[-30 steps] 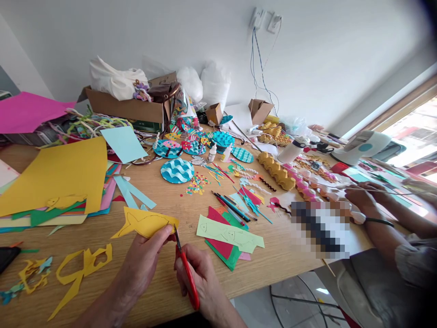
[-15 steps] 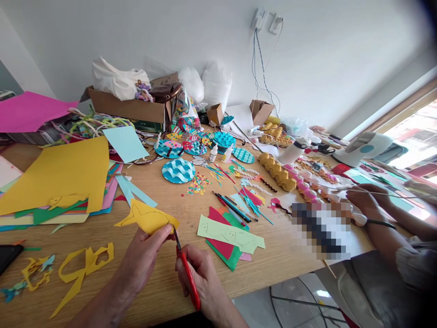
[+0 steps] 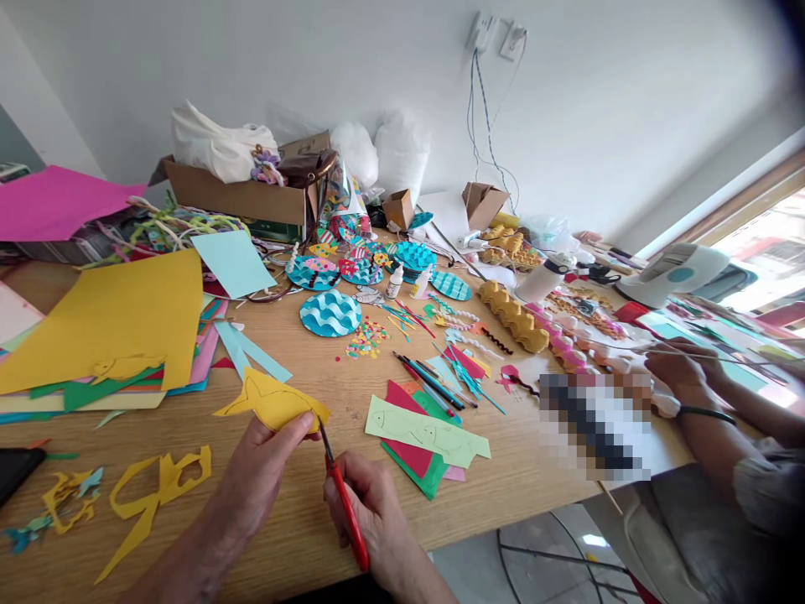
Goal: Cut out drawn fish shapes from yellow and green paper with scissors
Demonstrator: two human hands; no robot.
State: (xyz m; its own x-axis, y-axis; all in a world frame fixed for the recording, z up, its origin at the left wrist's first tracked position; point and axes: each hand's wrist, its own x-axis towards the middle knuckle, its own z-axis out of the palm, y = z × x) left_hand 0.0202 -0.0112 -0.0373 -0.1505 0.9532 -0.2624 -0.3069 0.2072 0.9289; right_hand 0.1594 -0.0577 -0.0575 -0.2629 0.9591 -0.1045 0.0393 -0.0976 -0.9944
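Note:
My left hand (image 3: pixel 272 457) pinches a piece of yellow paper (image 3: pixel 277 398) with a fish outline drawn on it, thumb on top near its right end. In my right hand (image 3: pixel 371 495) are red-handled scissors (image 3: pixel 345 503), their blades at the paper's right tip, close to my left thumb. How far the blades are apart is hard to make out. Just right of my hands lies a pale green strip (image 3: pixel 428 432) with fish drawings, on top of red and green paper. Yellow offcuts (image 3: pixel 160 495) lie on the table left of my left arm.
Coloured sheets (image 3: pixel 106 319) are stacked at the left. Pens (image 3: pixel 428 386), confetti (image 3: pixel 368 338), a blue wavy disc (image 3: pixel 330 313) and glue bottles (image 3: pixel 394 281) stand or lie farther back. Another person's hands (image 3: pixel 682 369) work at the right, beside egg-carton strips (image 3: pixel 512 315).
The view has shifted very slightly. My hands, the yellow paper and the scissors keep almost the same position, with no clear movement of the blades.

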